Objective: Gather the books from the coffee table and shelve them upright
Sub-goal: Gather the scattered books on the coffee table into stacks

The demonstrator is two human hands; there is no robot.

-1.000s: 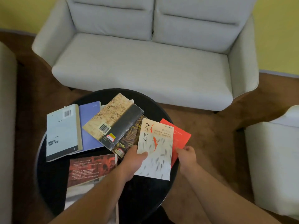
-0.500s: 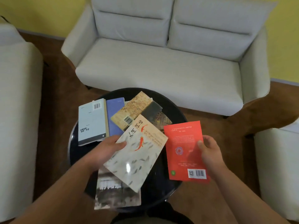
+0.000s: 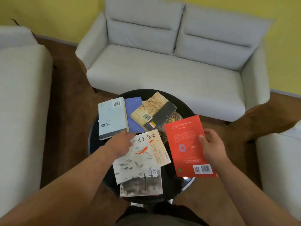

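Several books lie spread on the round black coffee table (image 3: 93, 145). My right hand (image 3: 212, 148) grips the right edge of a red book (image 3: 184, 144), back cover up, over the table's right side. My left hand (image 3: 121, 144) holds the left corner of a white book with orange fish (image 3: 145, 158), which rests partly on a grey photo-cover book (image 3: 141, 185). Farther back lie a pale blue book (image 3: 112, 119), a violet book (image 3: 134, 110) and a tan-and-black book (image 3: 154, 110) stacked on a dark patterned one (image 3: 176, 117).
A pale grey two-seat sofa (image 3: 162, 70) stands behind the table. A matching armchair (image 3: 19, 95) is at the left and another seat (image 3: 280, 160) at the right. Brown floor surrounds the table. My legs are at its near edge.
My right hand has pulled the red book out from under the fish book and lifted it to the right. My left hand has brought the fish book nearer, over the grey book.
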